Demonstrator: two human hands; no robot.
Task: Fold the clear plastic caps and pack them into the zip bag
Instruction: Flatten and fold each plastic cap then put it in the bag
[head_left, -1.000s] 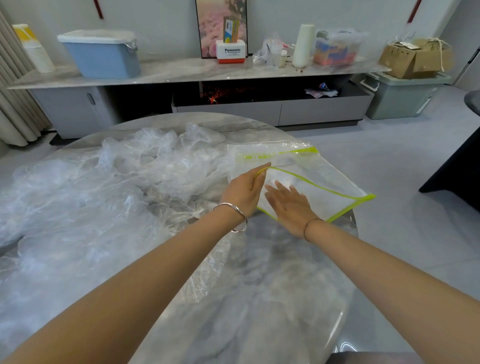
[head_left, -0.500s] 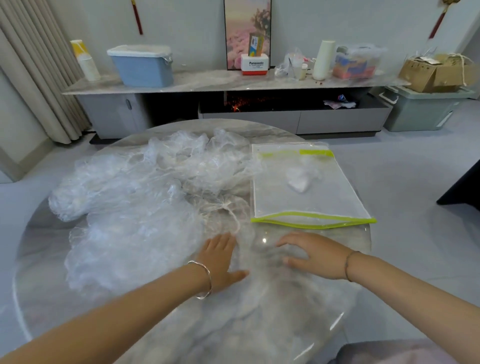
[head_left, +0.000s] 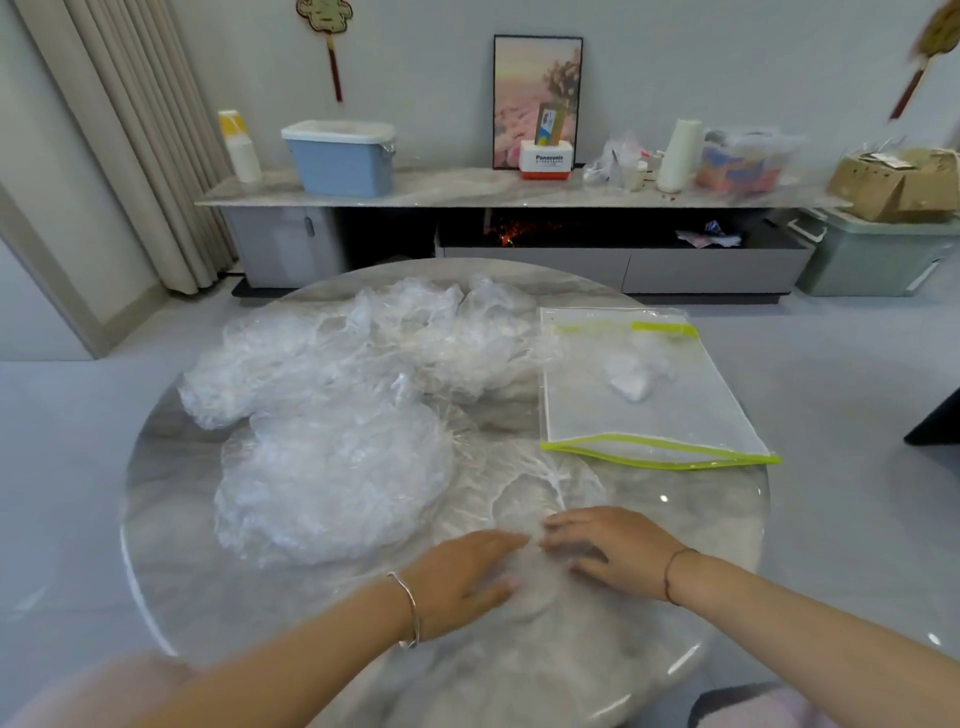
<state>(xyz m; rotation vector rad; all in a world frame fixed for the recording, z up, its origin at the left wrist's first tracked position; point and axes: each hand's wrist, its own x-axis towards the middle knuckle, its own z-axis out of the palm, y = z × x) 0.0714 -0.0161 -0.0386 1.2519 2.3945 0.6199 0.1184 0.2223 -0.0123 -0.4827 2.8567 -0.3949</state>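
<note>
Though the clear cap (head_left: 522, 491) barely shows on the table (head_left: 685, 519), left hand (head_left: 465, 579) and right hand (head_left: 610, 551) rest flat upon it.

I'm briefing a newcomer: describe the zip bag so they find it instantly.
Find the round grey marble table; on its far right side, beside the crumpled clear plastic caps, lies a flat clear zip bag. Only it has lime-green edges.
</note>
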